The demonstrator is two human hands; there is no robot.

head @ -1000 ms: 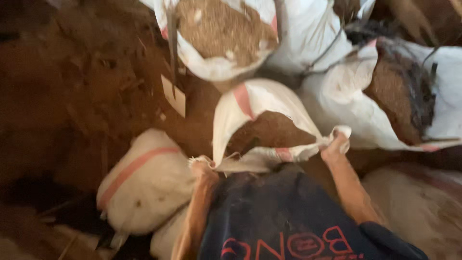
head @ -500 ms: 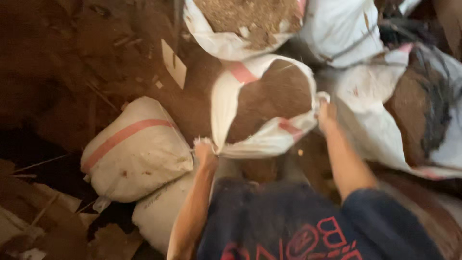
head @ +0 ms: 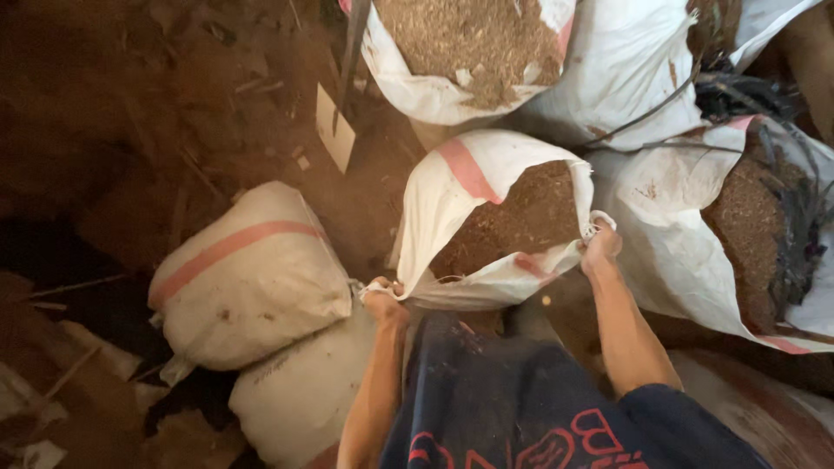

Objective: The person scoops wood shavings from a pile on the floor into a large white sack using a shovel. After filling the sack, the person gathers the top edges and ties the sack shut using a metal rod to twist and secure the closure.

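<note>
Open sack (head: 486,226): white woven, pink stripe, part-filled with brown granular matter; stands on the dirt floor (head: 130,113), directly before the person.
Left hand (head: 383,300): fist closed on the sack's near-left rim corner.
Right hand (head: 601,247): fingers clenched on its near-right rim.
Left of the sack: tied sack (head: 248,278), a second one (head: 300,395) partly hidden below it.
Beyond the sack: filled sack (head: 469,52), cut off by the frame.
Right of the sack: another open sack (head: 695,234), its dark contents indistinct.

Woven plastic sack (head: 486,217), white, matt, slightly rough; coarse brown granular filling (head: 521,221) inside. At 9 o'clock, similar closed sack (head: 248,278), dusty.
</note>
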